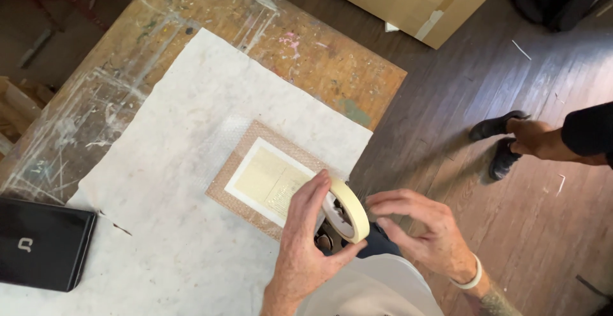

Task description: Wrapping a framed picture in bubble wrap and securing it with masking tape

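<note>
Two hands and a roll of masking tape at the table's edge

Nearest the camera, the left hand [305,242] clasped a roll of cream masking tape [348,210], fingers curled over its top edge and thumb underneath, so the roll stood on edge, tilted, between fingers and thumb, just off the near corner of the table. The right hand [421,226], a white band on its wrist, hovered just beside the roll with fingers loosely bent toward its rim; whether the fingertips touched the tape could not be told. Just beyond the roll, a flat framed piece wrapped in bubble wrap [265,177] lay on a sheet of white paper [172,182] spread over the paint-marked wooden table [306,54]. A black laptop [41,244] rested at the sheet's left edge. Another person's arm and dark shoes [501,142] showed on the wooden floor to the right.
</note>
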